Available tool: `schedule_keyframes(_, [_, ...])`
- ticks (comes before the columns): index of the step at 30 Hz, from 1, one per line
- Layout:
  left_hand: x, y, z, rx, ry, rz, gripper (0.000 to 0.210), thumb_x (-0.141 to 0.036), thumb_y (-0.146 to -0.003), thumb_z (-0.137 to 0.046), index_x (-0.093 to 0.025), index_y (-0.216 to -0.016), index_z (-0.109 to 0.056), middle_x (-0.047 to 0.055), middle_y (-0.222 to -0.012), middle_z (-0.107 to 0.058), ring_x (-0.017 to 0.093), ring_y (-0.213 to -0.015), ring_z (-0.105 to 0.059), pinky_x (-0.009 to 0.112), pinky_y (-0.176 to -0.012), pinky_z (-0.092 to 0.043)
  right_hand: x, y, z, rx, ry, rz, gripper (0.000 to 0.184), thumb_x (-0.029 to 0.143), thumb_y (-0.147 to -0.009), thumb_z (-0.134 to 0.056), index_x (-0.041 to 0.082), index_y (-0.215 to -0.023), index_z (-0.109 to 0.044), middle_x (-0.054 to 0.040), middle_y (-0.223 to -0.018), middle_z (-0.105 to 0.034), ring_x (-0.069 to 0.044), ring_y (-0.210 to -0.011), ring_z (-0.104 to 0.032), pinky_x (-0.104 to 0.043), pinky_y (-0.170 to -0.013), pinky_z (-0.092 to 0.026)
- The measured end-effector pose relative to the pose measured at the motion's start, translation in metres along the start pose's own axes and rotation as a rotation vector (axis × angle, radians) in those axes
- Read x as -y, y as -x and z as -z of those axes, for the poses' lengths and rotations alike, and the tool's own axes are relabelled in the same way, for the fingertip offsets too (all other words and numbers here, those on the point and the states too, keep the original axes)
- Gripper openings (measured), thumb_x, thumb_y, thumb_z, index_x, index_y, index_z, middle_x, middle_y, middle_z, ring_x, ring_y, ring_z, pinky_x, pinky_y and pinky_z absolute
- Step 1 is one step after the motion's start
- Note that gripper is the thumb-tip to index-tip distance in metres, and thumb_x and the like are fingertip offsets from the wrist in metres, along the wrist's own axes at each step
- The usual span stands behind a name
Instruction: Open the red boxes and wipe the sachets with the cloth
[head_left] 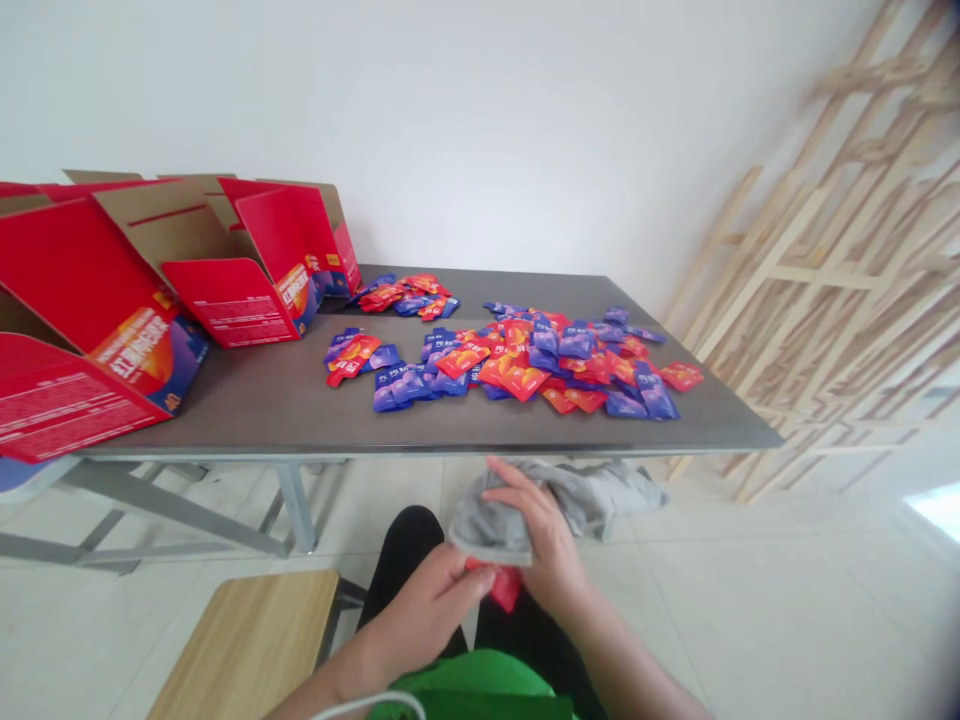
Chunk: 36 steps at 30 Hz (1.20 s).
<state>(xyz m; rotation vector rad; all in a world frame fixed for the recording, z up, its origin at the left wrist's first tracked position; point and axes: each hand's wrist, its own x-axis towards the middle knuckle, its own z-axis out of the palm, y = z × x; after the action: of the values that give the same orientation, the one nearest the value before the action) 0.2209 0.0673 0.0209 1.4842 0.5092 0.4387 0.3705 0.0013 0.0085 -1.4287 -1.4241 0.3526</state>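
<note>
Over my lap, my left hand pinches a red packet between thumb and fingers. A grey cloth covers the packet's upper part. My right hand is curled round the cloth from the right side, its fingers on top. More of the grey fabric trails away to the right below the table edge. On the table beyond lies a loose pile of red and purple-blue packets, the nearest things past my hands.
Open red cartons stand along the table's left side. Two smaller packet groups lie near them, one farther back and one nearer. A wooden stool is at my left. Wooden easel-like frames lean at the right.
</note>
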Motion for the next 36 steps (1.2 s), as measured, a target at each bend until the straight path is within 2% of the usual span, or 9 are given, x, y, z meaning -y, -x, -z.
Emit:
schedule_keyframes(5, [0.015,0.009,0.001,0.063,0.005,0.015,0.024,-0.027,-0.089,-0.057,-0.021,-0.104,-0.074,0.006,-0.110,-0.071,0.023,-0.097,-0.061,0.034,-0.093,-0.047,-0.050,-0.004,0.013,-0.241,-0.430,-0.493,0.019,0.027,-0.081,-0.056,0.023,-0.091,-0.071,-0.0069,-0.113,-0.073,-0.024,-0.105,-0.068,-0.039,-0.093,-0.052])
schedule_keyframes(10, [0.021,-0.010,0.022,-0.125,0.275,0.057,0.032,-0.040,-0.088,-0.062,-0.021,-0.112,-0.069,0.007,-0.107,-0.072,0.022,-0.094,-0.065,0.034,-0.086,-0.052,-0.058,0.001,0.019,-0.569,-0.767,-0.774,0.021,0.038,-0.077,-0.064,0.020,-0.089,-0.068,-0.0029,-0.075,-0.072,-0.022,-0.071,-0.070,-0.033,-0.065,-0.056])
schedule_keyframes(14, [-0.006,-0.073,0.058,-0.442,0.411,-0.116,0.029,-0.040,-0.082,-0.068,-0.019,-0.102,-0.064,0.006,-0.107,-0.072,0.023,-0.106,-0.065,0.033,-0.089,-0.052,-0.043,-0.002,0.018,-0.545,-0.801,-0.690,0.026,0.041,-0.078,-0.065,0.019,-0.091,-0.068,-0.0022,-0.076,-0.071,-0.019,-0.068,-0.067,-0.029,-0.060,-0.054])
schedule_keyframes(18, [-0.024,-0.124,0.097,-0.414,0.238,0.069,0.026,-0.042,-0.084,-0.065,-0.017,-0.080,-0.061,0.010,-0.090,-0.075,0.021,-0.092,-0.073,0.033,-0.086,-0.055,-0.038,-0.004,0.016,-0.491,-0.772,-0.665,0.026,0.040,-0.078,-0.066,0.020,-0.093,-0.069,-0.0024,-0.078,-0.070,-0.019,-0.069,-0.065,-0.028,-0.059,-0.052])
schedule_keyframes(21, [-0.019,-0.125,0.108,-0.347,0.103,0.185,0.028,-0.041,-0.081,-0.069,-0.014,-0.077,-0.063,0.017,-0.084,-0.076,0.023,-0.077,-0.075,0.034,-0.072,-0.058,-0.042,-0.002,0.018,-0.466,-0.752,-0.670,0.025,0.037,-0.076,-0.067,0.022,-0.096,-0.069,-0.0019,-0.081,-0.071,-0.018,-0.073,-0.065,-0.026,-0.062,-0.051])
schedule_keyframes(25, [-0.012,-0.112,0.114,-0.395,-0.142,0.123,0.039,-0.051,-0.083,-0.062,-0.014,-0.092,-0.067,0.015,-0.087,-0.077,0.025,-0.078,-0.075,0.035,-0.072,-0.059,-0.046,-0.001,0.025,-0.475,-0.717,-0.662,0.026,0.030,-0.076,-0.065,0.023,-0.101,-0.069,-0.0023,-0.086,-0.070,-0.019,-0.075,-0.064,-0.027,-0.064,-0.050])
schedule_keyframes(29, [-0.019,-0.129,0.160,-0.658,-0.496,-0.024,0.052,-0.049,-0.091,-0.047,-0.017,-0.131,-0.055,0.015,-0.127,-0.066,0.028,-0.117,-0.063,0.041,-0.102,-0.047,-0.050,-0.013,0.033,-0.578,-0.603,-0.444,0.024,0.024,-0.074,-0.066,0.024,-0.098,-0.068,-0.0068,-0.111,-0.067,-0.023,-0.097,-0.063,-0.032,-0.076,-0.052])
schedule_keyframes(32, [-0.023,-0.157,0.212,-0.796,-0.781,-0.016,0.062,-0.043,-0.093,-0.045,-0.016,-0.148,-0.038,0.016,-0.158,-0.034,0.033,-0.147,-0.027,0.050,-0.118,-0.022,-0.058,-0.032,0.039,-0.518,-0.436,-0.209,0.023,0.022,-0.077,-0.065,0.027,-0.100,-0.067,-0.0082,-0.124,-0.062,-0.027,-0.115,-0.058,-0.040,-0.091,-0.050])
schedule_keyframes(36, [-0.007,-0.191,0.246,-0.679,-1.055,0.080,0.053,-0.043,-0.091,-0.047,-0.018,-0.137,-0.053,0.016,-0.152,-0.045,0.035,-0.146,-0.028,0.057,-0.117,-0.015,-0.069,-0.067,0.039,-0.330,-0.102,0.033,0.031,0.018,-0.080,-0.064,0.028,-0.109,-0.065,-0.0080,-0.129,-0.061,-0.028,-0.124,-0.054,-0.046,-0.102,-0.044])
